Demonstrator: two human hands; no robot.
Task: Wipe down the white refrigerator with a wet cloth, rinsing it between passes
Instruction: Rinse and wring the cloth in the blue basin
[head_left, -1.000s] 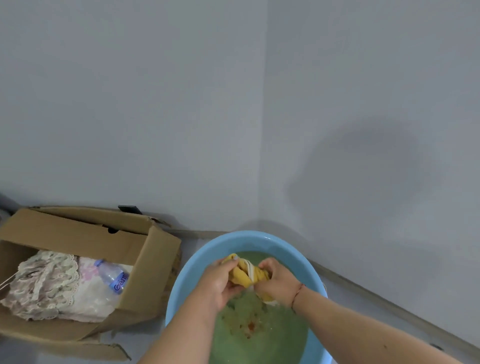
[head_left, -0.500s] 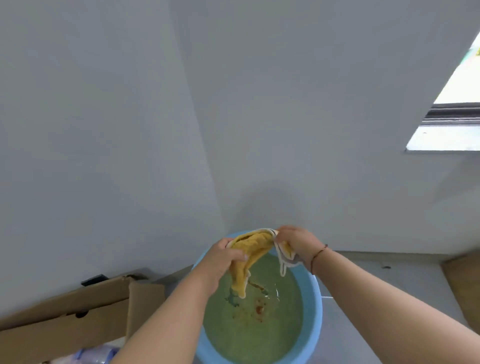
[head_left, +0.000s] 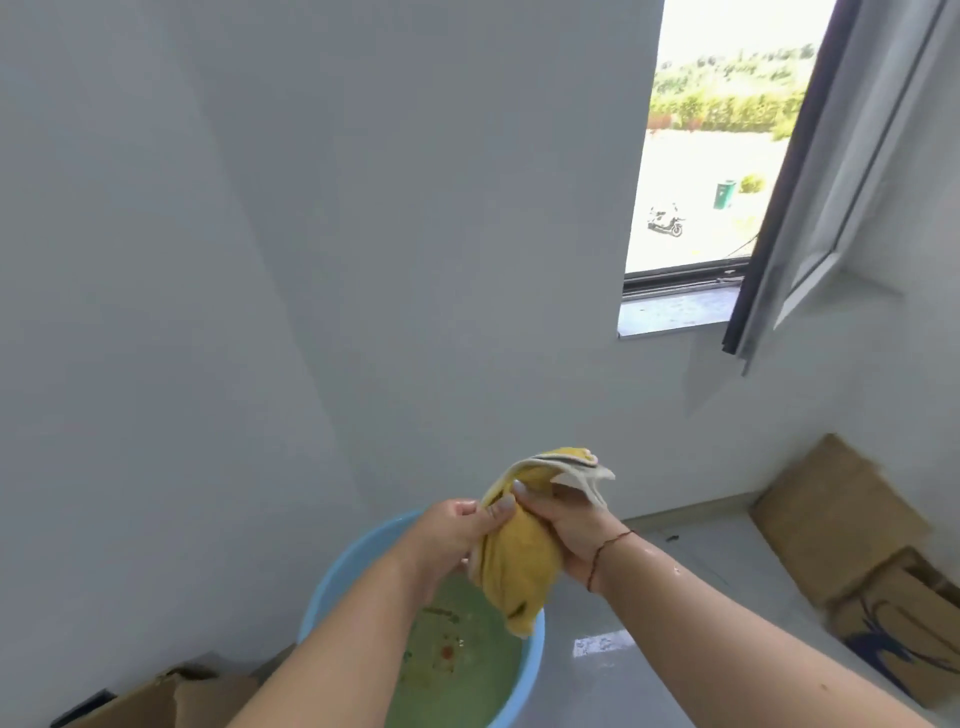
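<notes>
You hold the yellow cloth (head_left: 519, 556) in both hands above the blue basin (head_left: 332, 587); your left hand (head_left: 452, 540) has its fingers curled round the cloth's left edge, thumb pressed onto the fabric near the top; your right hand (head_left: 571, 530) grips the cloth from the right side, fingers wrapped behind it, a thin red cord (head_left: 605, 551) round that wrist. The cloth is bunched and hangs downward, its lower tip over the basin's right rim; its upper end folds out above your right hand, showing a pale underside with a dark stripe. The basin sits on the floor (head_left: 649, 623) in the corner of two grey walls and holds cloudy greenish water (head_left: 457, 660) with reddish specks. A cardboard box (head_left: 171, 699) lies at the lower left, just beside the basin; flattened cardboard (head_left: 841, 514) leans against the wall at the right, more of it below. An open window (head_left: 711, 135) shows at the upper right. The refrigerator is out of view.
</notes>
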